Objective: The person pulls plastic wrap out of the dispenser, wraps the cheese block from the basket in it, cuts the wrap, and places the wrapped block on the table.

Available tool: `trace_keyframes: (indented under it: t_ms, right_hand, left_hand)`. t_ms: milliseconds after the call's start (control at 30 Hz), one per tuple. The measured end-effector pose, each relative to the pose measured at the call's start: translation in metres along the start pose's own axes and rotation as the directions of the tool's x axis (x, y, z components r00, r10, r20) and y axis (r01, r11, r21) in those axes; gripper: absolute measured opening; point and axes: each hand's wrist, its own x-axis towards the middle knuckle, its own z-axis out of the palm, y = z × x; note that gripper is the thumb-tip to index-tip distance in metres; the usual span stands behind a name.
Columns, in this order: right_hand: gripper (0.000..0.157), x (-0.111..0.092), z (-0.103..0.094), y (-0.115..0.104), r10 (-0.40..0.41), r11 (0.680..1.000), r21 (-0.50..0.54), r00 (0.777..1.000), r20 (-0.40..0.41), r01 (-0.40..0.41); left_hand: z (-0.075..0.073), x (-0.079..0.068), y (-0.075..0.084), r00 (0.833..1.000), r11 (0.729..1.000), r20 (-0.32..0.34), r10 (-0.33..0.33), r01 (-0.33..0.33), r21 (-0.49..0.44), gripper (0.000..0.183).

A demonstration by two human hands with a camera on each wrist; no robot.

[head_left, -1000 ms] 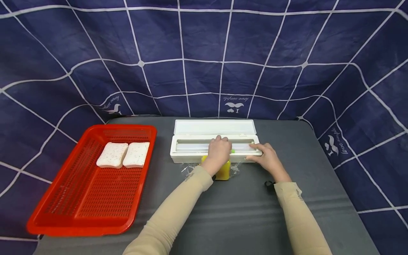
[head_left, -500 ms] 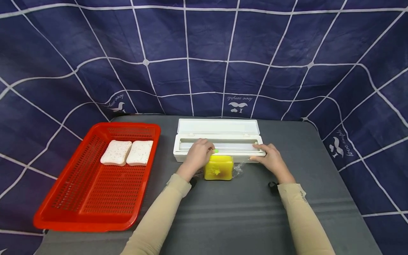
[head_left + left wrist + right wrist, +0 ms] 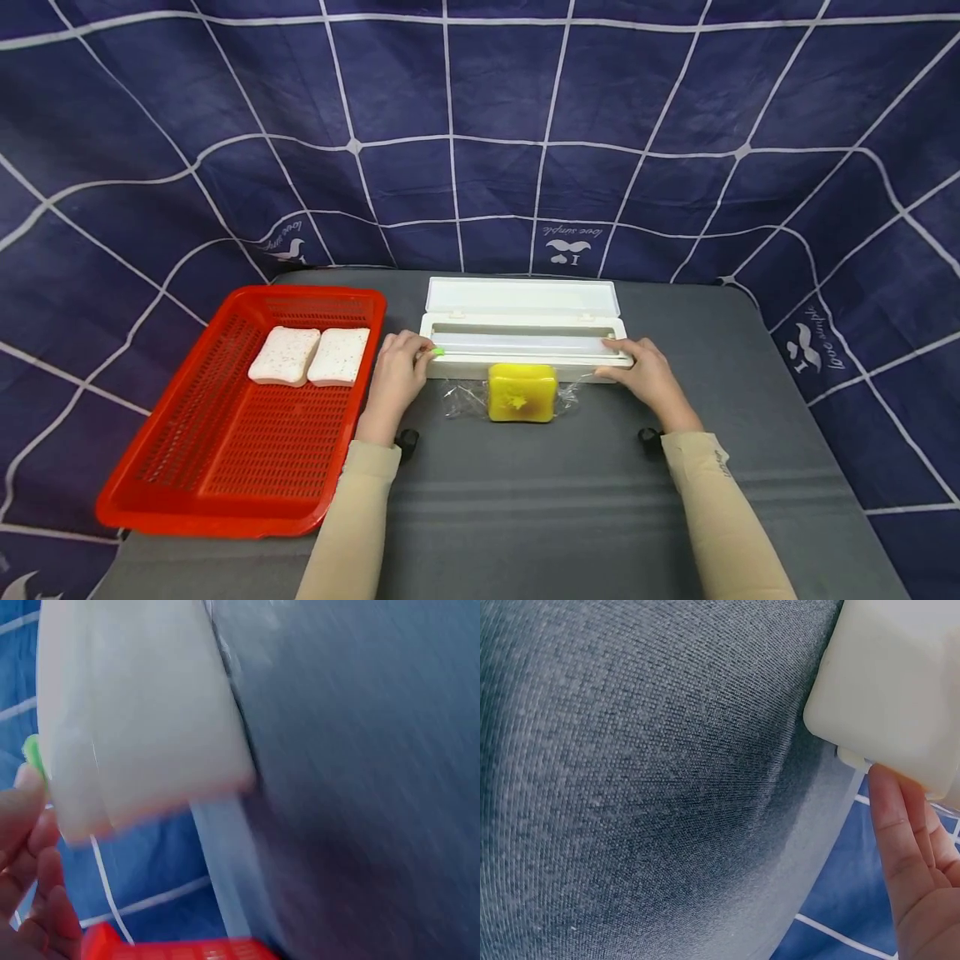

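Observation:
A long white cling film dispenser (image 3: pixel 459 367) lies across the table, its lid (image 3: pixel 522 296) tipped back and a pale roll (image 3: pixel 517 342) inside. My left hand (image 3: pixel 393 377) pinches the small green slide cutter (image 3: pixel 438 352) at the dispenser's left end; the left wrist view shows this cutter (image 3: pixel 33 754) at the fingertips. At the opposite end, my right hand (image 3: pixel 651 379) grips the dispenser, thumb at the front wall and a finger over the rim. Right before the dispenser sits a yellow rounded block (image 3: pixel 522 392) with a star mark, and clear film (image 3: pixel 465 399) spreads out on both its sides.
To the left stands a red perforated basket (image 3: pixel 255 467). Two white, speckled, bread-shaped slices lie in it, the left slice (image 3: pixel 283 356) beside the right slice (image 3: pixel 339 357). A blue checked cloth (image 3: pixel 495 100) hangs behind the grey table (image 3: pixel 540 517).
My left hand has drawn the green cutter leftward from the dispenser's middle to its left end, uncovering the yellow block. The right hand keeps its grip at the right end.

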Motion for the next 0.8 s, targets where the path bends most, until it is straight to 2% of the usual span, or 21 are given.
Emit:
trace_keyframes:
  t_ms: [133,267,400,467,567,700,767,800]
  right_hand:
    - [0.066,0.0,-0.001,0.003,-0.002,1.0,-0.001,1.0,-0.002,0.002]
    - [0.066,0.001,0.001,0.003,-0.017,1.0,0.003,1.0,-0.011,0.017]
    - [0.065,0.001,0.0,0.002,-0.017,1.0,0.01,1.0,-0.015,0.017]
    - [0.065,0.0,0.0,0.002,-0.012,1.0,0.005,1.0,-0.007,0.012]
    - [0.067,-0.001,0.0,0.0,-0.004,1.0,0.003,1.0,0.018,0.004]
    - [0.068,-0.002,0.002,-0.002,-0.003,1.0,0.012,0.999,0.037,0.002]
    - [0.068,-0.003,0.003,-0.003,-0.002,1.0,0.021,0.999,0.035,0.002]
    - [0.069,-0.004,0.004,-0.003,-0.002,1.0,0.026,0.999,0.034,0.001]
  left_hand:
    - [0.0,-0.006,-0.003,0.997,0.997,-0.035,-0.073,0.073,0.001,0.01]
    - [0.0,-0.012,-0.002,0.986,0.988,-0.07,-0.154,0.152,-0.028,0.012]
    - [0.002,-0.017,0.002,0.977,0.981,-0.09,-0.192,0.188,-0.052,0.015]
    - [0.005,-0.019,0.004,0.967,0.971,-0.101,-0.234,0.226,-0.083,0.016]
    - [0.007,-0.025,0.006,0.928,0.925,-0.101,-0.358,0.337,-0.177,0.018]
    - [0.009,-0.031,0.009,0.847,0.808,-0.02,-0.531,0.499,-0.313,0.023]
    - [0.011,-0.033,0.011,0.814,0.752,0.033,-0.579,0.55,-0.363,0.03]
    - [0.013,-0.033,0.013,0.806,0.737,0.032,-0.591,0.556,-0.385,0.035]
